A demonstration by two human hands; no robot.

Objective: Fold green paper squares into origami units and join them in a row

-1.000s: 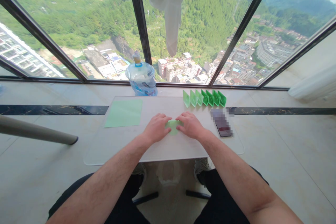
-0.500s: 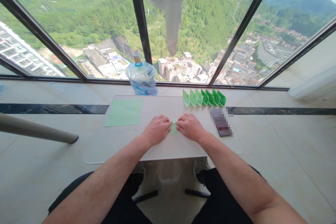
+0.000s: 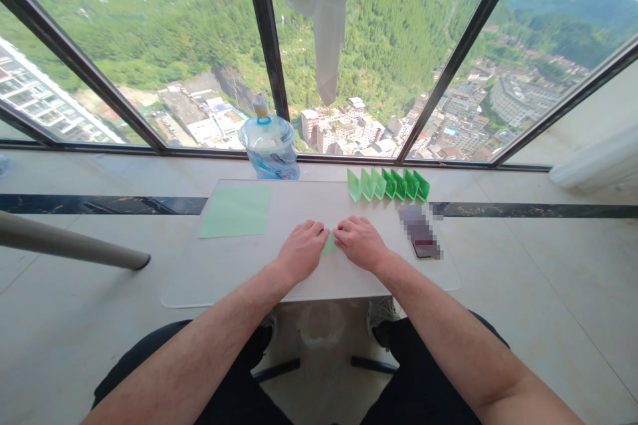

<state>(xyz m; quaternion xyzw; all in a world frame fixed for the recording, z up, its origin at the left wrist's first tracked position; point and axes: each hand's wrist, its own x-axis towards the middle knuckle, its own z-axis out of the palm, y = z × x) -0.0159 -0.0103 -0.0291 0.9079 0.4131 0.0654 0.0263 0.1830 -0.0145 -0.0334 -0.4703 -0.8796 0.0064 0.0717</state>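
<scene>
A small light green folded paper (image 3: 329, 245) lies on the white table (image 3: 224, 272), mostly hidden between my hands. My left hand (image 3: 302, 250) presses on its left side with curled fingers. My right hand (image 3: 361, 242) presses on its right side, fingers bent down onto it. A flat sheet of green paper (image 3: 236, 211) lies on the table's far left. Several folded green paper pieces (image 3: 387, 184) stand in a row at the far right edge.
A phone (image 3: 421, 232) lies to the right of my right hand. A large water bottle (image 3: 270, 146) stands on the floor behind the table, by the window. A grey pole (image 3: 70, 246) reaches in from the left. A white cloth (image 3: 318, 6) hangs above.
My hands have drawn closer together over the small green paper, so less of it shows than a second ago.
</scene>
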